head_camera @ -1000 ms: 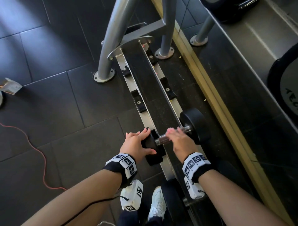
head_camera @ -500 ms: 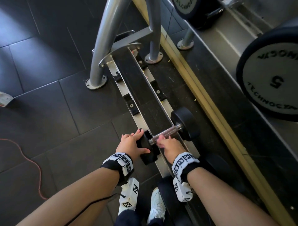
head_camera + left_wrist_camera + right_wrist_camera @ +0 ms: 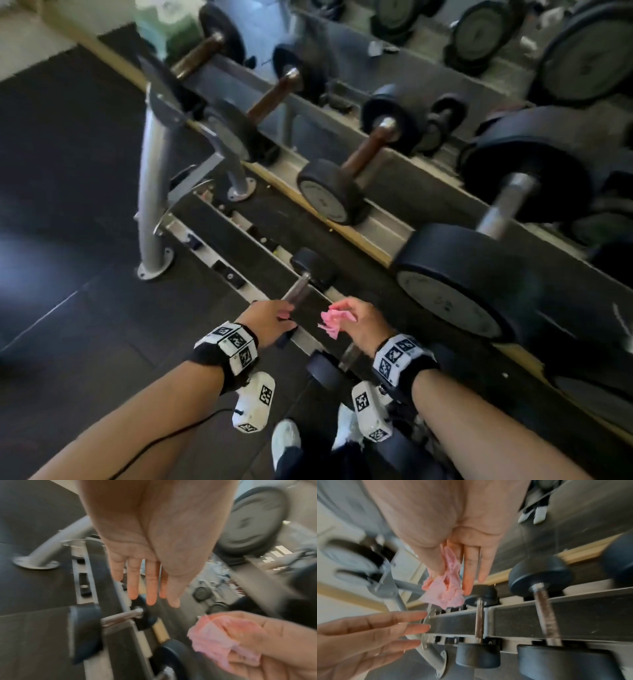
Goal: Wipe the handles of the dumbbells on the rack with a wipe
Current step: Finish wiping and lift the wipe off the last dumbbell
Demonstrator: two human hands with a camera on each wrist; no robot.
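Note:
A small black dumbbell with a chrome handle [image 3: 298,291] [image 3: 122,616] [image 3: 478,620] lies across the low rack rail [image 3: 253,246]. My left hand [image 3: 286,313] [image 3: 150,600] hovers at its near end, fingers straight and off the weight. To the right of the handle my right hand [image 3: 342,313] [image 3: 453,577] pinches a crumpled pink wipe [image 3: 330,320] [image 3: 217,639] [image 3: 445,589], lifted clear of the bar. A second small dumbbell [image 3: 325,371] [image 3: 546,612] sits closer to me on the same rail.
Above the low rail, the upper shelf holds larger dumbbells, among them one with a brown handle [image 3: 363,154] and a big black one [image 3: 455,287]. The rack's grey leg [image 3: 150,192] is bolted to the dark floor at left. My white shoes [image 3: 286,442] stand below.
My left hand has let go of the dumbbell's near head and opened. The right hand has lifted the wipe off the handle. The head view has swung up to show the upper shelf.

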